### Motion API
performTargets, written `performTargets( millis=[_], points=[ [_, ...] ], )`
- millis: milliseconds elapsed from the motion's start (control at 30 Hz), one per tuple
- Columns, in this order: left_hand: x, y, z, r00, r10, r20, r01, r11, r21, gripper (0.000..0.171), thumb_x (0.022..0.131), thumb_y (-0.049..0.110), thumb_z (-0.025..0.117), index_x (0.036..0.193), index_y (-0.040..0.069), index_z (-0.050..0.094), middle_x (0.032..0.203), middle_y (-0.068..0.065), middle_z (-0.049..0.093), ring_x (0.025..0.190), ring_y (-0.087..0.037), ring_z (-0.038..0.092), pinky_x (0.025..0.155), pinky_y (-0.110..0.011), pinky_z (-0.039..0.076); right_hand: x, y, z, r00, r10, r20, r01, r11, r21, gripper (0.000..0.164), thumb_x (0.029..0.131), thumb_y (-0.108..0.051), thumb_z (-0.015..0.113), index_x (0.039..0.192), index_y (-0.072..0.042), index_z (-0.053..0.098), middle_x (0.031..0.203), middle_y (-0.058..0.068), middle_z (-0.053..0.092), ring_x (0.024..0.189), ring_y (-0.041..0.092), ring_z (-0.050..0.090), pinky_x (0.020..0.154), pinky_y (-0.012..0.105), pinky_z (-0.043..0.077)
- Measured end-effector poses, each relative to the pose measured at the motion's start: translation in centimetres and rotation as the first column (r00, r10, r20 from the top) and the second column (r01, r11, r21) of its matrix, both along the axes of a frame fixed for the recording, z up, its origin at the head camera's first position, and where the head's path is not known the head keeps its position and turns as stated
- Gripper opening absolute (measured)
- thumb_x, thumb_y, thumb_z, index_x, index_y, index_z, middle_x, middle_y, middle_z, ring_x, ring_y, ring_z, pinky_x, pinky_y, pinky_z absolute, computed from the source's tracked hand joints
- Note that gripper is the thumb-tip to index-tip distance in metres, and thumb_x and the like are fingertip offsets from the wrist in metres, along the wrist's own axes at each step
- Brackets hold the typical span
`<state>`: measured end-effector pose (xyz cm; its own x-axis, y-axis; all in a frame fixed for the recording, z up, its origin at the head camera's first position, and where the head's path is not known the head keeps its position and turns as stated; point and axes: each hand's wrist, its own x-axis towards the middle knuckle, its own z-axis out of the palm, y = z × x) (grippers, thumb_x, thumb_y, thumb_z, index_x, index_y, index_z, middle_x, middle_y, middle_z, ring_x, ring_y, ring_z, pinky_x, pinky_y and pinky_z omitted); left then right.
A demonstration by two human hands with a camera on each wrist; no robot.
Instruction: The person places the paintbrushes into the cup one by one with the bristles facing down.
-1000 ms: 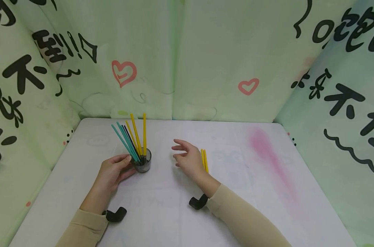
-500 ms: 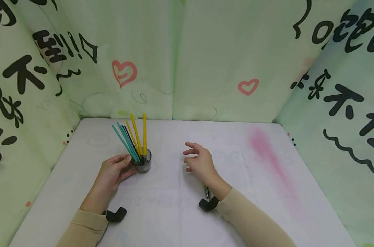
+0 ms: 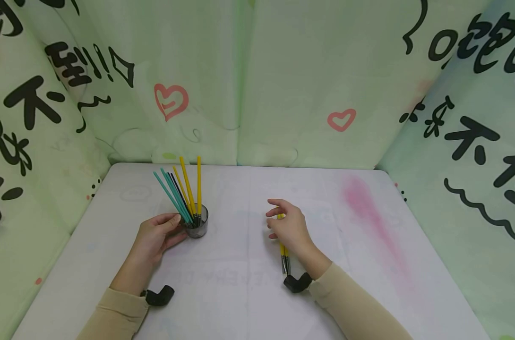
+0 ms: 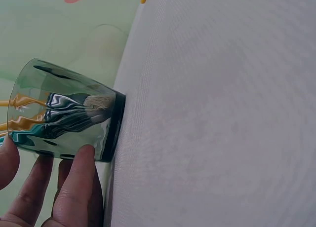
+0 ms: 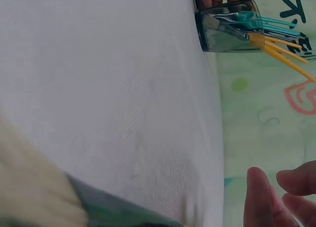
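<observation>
My left hand (image 3: 159,236) holds a smoky clear glass cup (image 3: 198,229) at its left side, thumb near the rim and fingers along the wall. The cup stands upright on the table. Several paintbrushes (image 4: 74,108) lean in it bristles down, with teal, dark and yellow handles (image 3: 189,186). Off to the right, my right hand (image 3: 289,226) hovers with loosely bent fingers, nothing between them. Beneath it lie two yellow paintbrushes (image 3: 285,255), bristles toward me, partly hidden by the hand and wrist mount. Pale bristles (image 5: 34,177) loom blurred in the right wrist view.
A white cloth (image 3: 223,293) covers the table, with a pink stain (image 3: 372,212) on the right. Pale green curtains (image 3: 291,71) with black writing and red hearts enclose the back and sides. Black camera mounts (image 3: 160,296) sit at both wrists.
My right hand has moved rightward, away from the cup, and now overlaps the yellow paintbrushes lying on the table. My left hand, the cup and its brushes have stayed put.
</observation>
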<state>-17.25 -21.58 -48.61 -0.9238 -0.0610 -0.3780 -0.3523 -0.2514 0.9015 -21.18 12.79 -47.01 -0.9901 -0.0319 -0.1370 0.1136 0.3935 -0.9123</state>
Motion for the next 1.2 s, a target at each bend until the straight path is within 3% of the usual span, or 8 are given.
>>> performTargets(
  millis=[333,567,700,933,1200],
  points=[
    [0.0,0.1,0.1,1.000,0.005,0.005,-0.005,1.000,0.001,0.015,0.107,0.014,0.068,0.120,0.012,0.076,0.101,0.009,0.074,0.098,-0.007,0.073,0.093,-0.035,0.068,0.0,1.8,-0.7,0.999,-0.043,0.003,0.043,0.999,0.033,0.052,0.094,0.003,0.073,0.143,-0.011,0.067,0.112,0.015,0.071,0.074,0.025,0.074,0.058,0.032,0.067],
    [0.0,0.1,0.2,1.000,0.005,0.003,-0.005,1.000,0.003,0.013,0.108,0.013,0.067,0.115,0.015,0.077,0.101,0.009,0.073,0.097,-0.007,0.073,0.093,-0.035,0.068,0.0,3.2,-1.1,0.996,-0.087,0.006,0.085,0.987,0.136,0.051,0.092,-0.001,0.075,0.141,-0.014,0.068,0.107,0.012,0.068,0.054,0.020,0.063,0.054,0.028,0.062],
    [0.1,0.2,0.2,1.000,0.012,0.005,-0.012,1.000,0.004,0.012,0.108,0.014,0.067,0.111,0.018,0.079,0.101,0.009,0.073,0.097,-0.007,0.072,0.092,-0.035,0.068,-0.2,3.8,-1.1,0.995,-0.096,0.020,0.090,0.976,0.197,0.052,0.092,-0.003,0.076,0.142,-0.014,0.067,0.103,0.010,0.065,0.053,0.018,0.061,0.053,0.025,0.060],
    [0.0,0.0,-0.1,1.000,0.011,0.002,-0.011,1.000,0.001,0.012,0.107,0.014,0.068,0.109,0.019,0.079,0.101,0.009,0.073,0.098,-0.007,0.072,0.091,-0.034,0.069,-0.4,4.1,-1.3,0.993,-0.078,0.084,0.052,0.961,0.270,0.055,0.090,-0.002,0.076,0.142,-0.012,0.065,0.095,0.007,0.065,0.050,0.014,0.058,0.051,0.023,0.058],
    [0.0,0.1,-0.3,1.000,0.009,0.001,-0.009,1.000,-0.006,0.011,0.107,0.015,0.068,0.111,0.018,0.079,0.102,0.009,0.073,0.098,-0.007,0.072,0.091,-0.035,0.069,-0.6,3.9,-1.2,0.996,-0.023,0.088,-0.011,0.929,0.370,0.053,0.088,-0.004,0.077,0.139,-0.007,0.065,0.086,0.003,0.067,0.050,0.014,0.062,0.051,0.023,0.051]
  ],
)
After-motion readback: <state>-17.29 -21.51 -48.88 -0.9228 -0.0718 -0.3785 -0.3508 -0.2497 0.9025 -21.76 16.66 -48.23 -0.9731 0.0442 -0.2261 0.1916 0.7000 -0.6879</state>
